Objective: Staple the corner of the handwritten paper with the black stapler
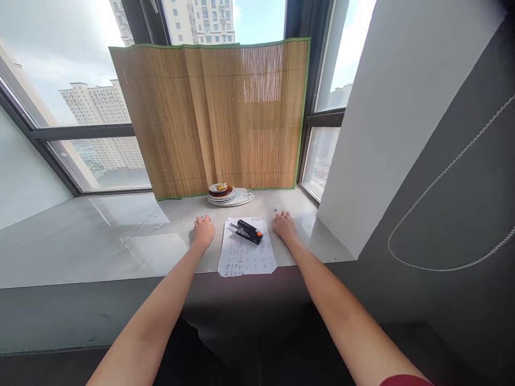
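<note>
A sheet of printed paper (pixel 245 254) lies on the grey windowsill (pixel 100 241) right in front of me. A black stapler (pixel 247 230) with an orange tip rests on the sheet's upper part. My left hand (pixel 203 229) lies on the sill just left of the paper, fingers curled, holding nothing. My right hand (pixel 285 224) rests on the sill just right of the paper, also loosely curled and holding nothing. Neither hand touches the stapler.
A stack of plates (pixel 227 195) sits behind the paper, in front of a bamboo mat (pixel 213 118) leaning against the window. A white wall (pixel 386 123) and a dark wall with a bead cord (pixel 446 171) close in on the right.
</note>
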Tool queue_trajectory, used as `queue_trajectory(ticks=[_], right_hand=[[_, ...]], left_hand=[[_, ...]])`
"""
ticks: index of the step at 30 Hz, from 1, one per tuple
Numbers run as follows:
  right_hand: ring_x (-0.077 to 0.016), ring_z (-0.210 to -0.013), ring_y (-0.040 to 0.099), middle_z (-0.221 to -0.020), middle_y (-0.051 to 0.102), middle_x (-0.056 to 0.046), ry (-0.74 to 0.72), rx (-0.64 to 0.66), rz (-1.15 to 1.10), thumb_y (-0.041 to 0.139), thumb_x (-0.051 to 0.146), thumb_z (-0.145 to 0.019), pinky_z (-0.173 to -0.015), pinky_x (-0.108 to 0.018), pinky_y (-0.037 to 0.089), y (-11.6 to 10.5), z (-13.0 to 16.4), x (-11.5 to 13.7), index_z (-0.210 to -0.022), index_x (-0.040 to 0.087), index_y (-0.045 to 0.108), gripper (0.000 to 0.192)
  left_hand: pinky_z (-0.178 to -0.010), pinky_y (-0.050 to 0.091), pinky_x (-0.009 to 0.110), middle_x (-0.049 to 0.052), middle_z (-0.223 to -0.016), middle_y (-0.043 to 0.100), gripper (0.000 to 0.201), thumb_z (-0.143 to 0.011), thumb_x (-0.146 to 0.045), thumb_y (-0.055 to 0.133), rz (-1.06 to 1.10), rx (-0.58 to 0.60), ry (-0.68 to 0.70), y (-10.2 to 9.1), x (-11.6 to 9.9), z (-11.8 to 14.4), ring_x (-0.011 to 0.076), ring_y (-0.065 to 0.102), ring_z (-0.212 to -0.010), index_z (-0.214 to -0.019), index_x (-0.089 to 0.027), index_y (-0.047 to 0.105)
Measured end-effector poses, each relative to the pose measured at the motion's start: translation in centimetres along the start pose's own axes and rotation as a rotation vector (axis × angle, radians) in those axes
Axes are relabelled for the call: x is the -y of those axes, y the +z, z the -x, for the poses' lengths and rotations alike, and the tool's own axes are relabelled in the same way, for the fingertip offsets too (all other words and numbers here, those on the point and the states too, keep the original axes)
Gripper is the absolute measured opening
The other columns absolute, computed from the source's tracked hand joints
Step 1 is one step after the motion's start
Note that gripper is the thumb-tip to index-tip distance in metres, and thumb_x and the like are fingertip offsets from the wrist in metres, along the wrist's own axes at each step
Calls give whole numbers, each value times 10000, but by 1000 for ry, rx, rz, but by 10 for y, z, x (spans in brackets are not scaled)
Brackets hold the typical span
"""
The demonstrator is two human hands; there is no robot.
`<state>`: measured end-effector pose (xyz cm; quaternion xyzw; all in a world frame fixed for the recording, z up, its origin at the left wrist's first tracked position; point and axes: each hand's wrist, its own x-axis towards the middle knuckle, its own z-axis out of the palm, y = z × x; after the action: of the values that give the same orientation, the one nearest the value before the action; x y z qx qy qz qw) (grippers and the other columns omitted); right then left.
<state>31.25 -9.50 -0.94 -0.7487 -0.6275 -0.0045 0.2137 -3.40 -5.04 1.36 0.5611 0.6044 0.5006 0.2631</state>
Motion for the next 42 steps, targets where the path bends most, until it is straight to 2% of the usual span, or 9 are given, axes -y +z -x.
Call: queue_trajectory(ticks=[3,7,12,17,23,27,32,37,42], right_hand=[[-365,-1375,520,-1331,686,-259,-17,0,-1,378,132,-1065,-1045,-473,416,4,-2,-2,-1235,106,747,408],[-371,-1382,519,-1280,718,-256,-28,17,-15,381,132,-1063,-1025,-480,413,8,-5,-5,-1234,101,734,393],[-371,-1402,508,-1230,744,-238,-13,46,-75,379,96,-1039,-1047,-479,393,7,-3,-5,-1189,126,738,391],[-370,-1460,466,-1258,739,-265,32,41,-208,466,79,-988,-1121,-482,363,2,-2,0,-1124,136,751,321],[-289,-1124,680,-1080,778,-128,97,37,-470,503,292,-1043,-957,-388,506,-2,12,25,-1185,190,749,302],[-229,-1055,692,-1205,738,-76,-117,35,-780,456,562,-1078,-933,-335,542,7,36,45,-1248,243,734,457],[-310,-1119,646,-1173,712,-86,-320,142,-714,891,442,-786,-1015,-433,502,15,46,55,-1225,246,751,500],[-265,-981,659,-1018,722,-40,-407,188,-681,843,272,-779,-911,-371,482,12,44,52,-1041,217,764,279],[-252,-986,665,-1057,753,-36,-412,251,-788,844,267,-746,-899,-353,479,11,46,46,-1093,210,778,357]], left_hand=[[-1265,260,594,250,-1468,589,115,-829,-160,715,-137,21,24,-18,4,-30,465,292,-1606,-852,-228,626],[-1290,213,612,194,-1345,711,91,-862,-144,682,-243,91,55,-24,14,-41,422,428,-1547,-867,-235,670],[-1159,401,490,173,-1118,734,190,-878,-89,589,-333,97,111,-20,24,-2,388,616,-1278,-793,-243,662],[-1058,401,494,162,-993,668,267,-944,-63,485,-552,79,182,-20,22,43,401,616,-1205,-803,-232,635],[-949,444,412,153,-1148,712,247,-1040,-92,430,-819,133,299,-18,18,43,345,660,-1142,-1012,-237,629],[-943,477,402,145,-1049,708,242,-1096,-140,379,-878,137,345,-17,17,42,327,680,-1105,-1108,-197,614],[-936,520,408,148,-1061,707,289,-1037,-61,389,-770,176,450,-17,17,47,319,683,-1067,-1163,-184,618],[-943,541,427,126,-1084,690,321,-1036,-69,354,-534,76,534,-8,22,49,310,651,-1048,-1067,-231,629],[-983,541,432,108,-1077,683,329,-1070,-130,383,-365,130,621,4,26,50,291,637,-1066,-1151,-222,689]])
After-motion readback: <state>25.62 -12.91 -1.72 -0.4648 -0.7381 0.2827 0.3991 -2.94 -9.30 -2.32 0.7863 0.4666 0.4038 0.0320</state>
